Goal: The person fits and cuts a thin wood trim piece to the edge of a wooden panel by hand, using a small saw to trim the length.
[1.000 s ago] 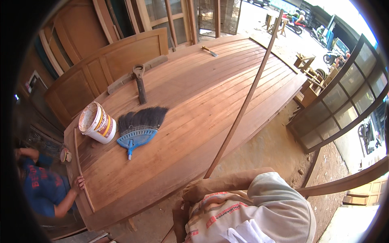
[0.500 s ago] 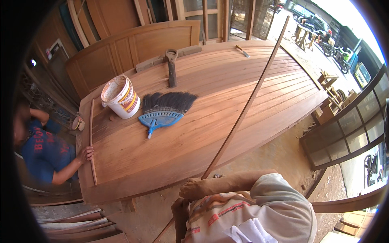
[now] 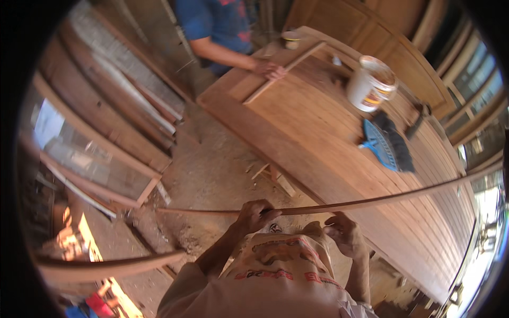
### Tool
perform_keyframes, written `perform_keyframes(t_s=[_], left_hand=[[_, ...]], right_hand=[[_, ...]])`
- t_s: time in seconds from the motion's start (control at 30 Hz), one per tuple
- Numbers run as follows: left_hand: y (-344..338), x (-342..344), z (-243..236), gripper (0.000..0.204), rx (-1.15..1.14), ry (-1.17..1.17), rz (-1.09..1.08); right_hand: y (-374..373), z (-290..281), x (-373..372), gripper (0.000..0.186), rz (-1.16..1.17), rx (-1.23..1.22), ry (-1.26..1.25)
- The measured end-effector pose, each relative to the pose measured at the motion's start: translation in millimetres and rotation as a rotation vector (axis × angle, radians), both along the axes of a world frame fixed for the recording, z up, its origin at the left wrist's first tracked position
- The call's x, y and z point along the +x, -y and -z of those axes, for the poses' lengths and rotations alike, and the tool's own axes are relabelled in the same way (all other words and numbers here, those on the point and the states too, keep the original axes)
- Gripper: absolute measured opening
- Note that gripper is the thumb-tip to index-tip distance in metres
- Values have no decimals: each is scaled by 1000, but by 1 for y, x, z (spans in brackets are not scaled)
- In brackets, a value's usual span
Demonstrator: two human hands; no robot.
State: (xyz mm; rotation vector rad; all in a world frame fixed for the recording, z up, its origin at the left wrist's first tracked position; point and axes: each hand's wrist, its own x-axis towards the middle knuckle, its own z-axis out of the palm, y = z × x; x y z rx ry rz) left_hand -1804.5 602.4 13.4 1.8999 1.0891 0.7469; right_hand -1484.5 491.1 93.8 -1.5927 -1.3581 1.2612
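A long thin wooden strip (image 3: 382,201) runs sideways in front of my body, its right part passing over a large wooden panel (image 3: 313,143). My left hand (image 3: 255,216) is closed around the strip near my middle. Just below the strip, my right hand (image 3: 345,236) has loosely curled, parted fingers and holds nothing that I can see; its fingertips are close to the wood. On the panel lie a blue broom head (image 3: 380,144) with black bristles and a white bucket (image 3: 366,90) with stained insides.
Across the panel, a co-worker's hand (image 3: 270,70) rests on a shorter strip (image 3: 257,94) near a small tub (image 3: 290,40). Wooden frames and boards (image 3: 106,95) stand at the left. A dark handled tool (image 3: 419,121) lies beyond the broom head.
My view has turned left. The strip has swung from a diagonal to nearly crosswise. My hands, close together before, are now apart, and my right hand appears off the strip.
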Motion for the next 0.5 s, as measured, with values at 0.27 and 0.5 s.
perform_keyframes(t_s=[0.27,0.5], left_hand=[[-53,-35,-14,41,203,37,-32],[-118,-50,-35,56,145,93,-99]], right_hand=[[-85,-26,-40,79,277,598,-121],[-162,-46,-49,57,128,735,-125]])
